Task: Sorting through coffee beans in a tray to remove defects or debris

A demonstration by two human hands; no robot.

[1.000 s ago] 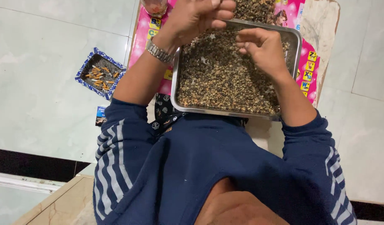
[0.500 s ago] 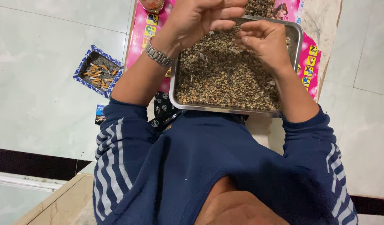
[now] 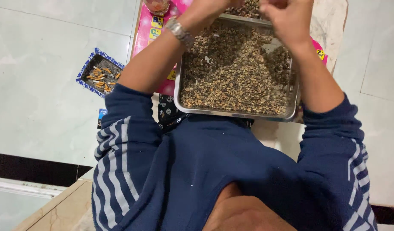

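Two hands above a steel tray (image 3: 235,114) of brown seeds (image 3: 235,77)
Left hand (image 3: 214,5) and right hand (image 3: 287,15) are cut off at the top edge; grip cannot be told

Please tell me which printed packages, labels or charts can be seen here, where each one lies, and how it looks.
Pink chart: flat sheet under the steel tray, with small coloured picture squares along its edges.
Small blue card or packet: on the pale floor, below the ashtray; rectangular, too small to tell more.
No screens or signs show.
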